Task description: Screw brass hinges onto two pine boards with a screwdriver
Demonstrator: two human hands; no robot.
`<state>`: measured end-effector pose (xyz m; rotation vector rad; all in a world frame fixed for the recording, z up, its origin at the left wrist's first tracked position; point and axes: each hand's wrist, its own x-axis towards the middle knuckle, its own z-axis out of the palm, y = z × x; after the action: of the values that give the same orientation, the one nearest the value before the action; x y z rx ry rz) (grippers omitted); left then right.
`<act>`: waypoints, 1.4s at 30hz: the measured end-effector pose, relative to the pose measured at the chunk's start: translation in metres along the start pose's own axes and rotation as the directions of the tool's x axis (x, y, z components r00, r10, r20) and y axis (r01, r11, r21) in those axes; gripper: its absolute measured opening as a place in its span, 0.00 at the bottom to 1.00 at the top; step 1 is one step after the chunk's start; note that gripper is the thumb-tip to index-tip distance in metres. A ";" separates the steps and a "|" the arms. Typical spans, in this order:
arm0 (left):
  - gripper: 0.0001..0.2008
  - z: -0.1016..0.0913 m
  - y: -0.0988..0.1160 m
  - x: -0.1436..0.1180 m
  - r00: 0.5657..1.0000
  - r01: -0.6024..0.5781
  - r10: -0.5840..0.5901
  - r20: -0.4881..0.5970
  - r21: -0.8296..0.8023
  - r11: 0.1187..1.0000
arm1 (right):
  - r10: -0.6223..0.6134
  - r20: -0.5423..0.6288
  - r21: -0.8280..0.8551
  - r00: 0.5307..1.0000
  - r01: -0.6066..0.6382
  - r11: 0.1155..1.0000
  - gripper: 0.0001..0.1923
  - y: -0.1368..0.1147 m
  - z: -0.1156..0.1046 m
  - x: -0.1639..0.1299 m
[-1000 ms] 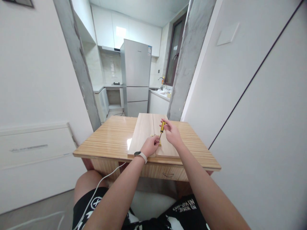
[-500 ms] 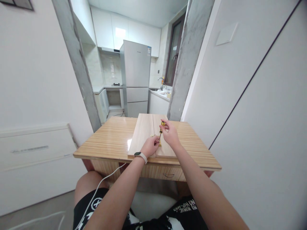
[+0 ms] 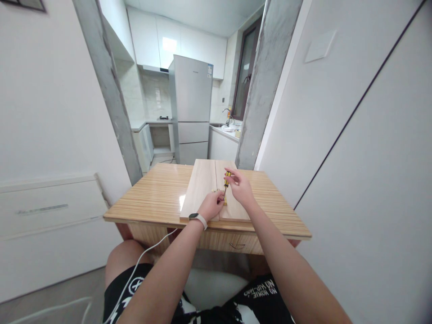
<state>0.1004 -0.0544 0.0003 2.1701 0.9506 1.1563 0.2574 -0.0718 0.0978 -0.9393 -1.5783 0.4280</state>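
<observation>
Two pale wooden boards (image 3: 201,185) lie side by side on a striped wooden table (image 3: 158,193). My right hand (image 3: 240,187) grips a yellow and black screwdriver (image 3: 226,179), held nearly upright with its tip down at a small brass hinge (image 3: 216,192) on the seam between the boards. My left hand (image 3: 211,205), with a white watch band at the wrist, rests on the boards right by the hinge and the screwdriver tip; its fingers are curled there and hide part of the hinge.
A white cable (image 3: 141,258) runs across my lap from under the table. Beyond the table stand a grey fridge (image 3: 192,110) and a kitchen counter (image 3: 224,132). A white wall (image 3: 354,135) is close on the right, a white cabinet (image 3: 47,216) on the left.
My right hand has shifted slightly on the screwdriver handle, whose top leaned a little to the left. The left hand and boards stay put.
</observation>
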 end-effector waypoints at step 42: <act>0.13 0.001 -0.003 -0.001 1.000 0.013 -0.013 -0.002 -0.020 1.000 | -0.015 0.005 -0.068 1.000 0.016 0.998 0.18 -0.006 0.000 -0.001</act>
<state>0.0999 -0.0534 -0.0023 2.1443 0.9493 1.1575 0.2553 -0.0762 0.1015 -0.9782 -1.6117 0.3674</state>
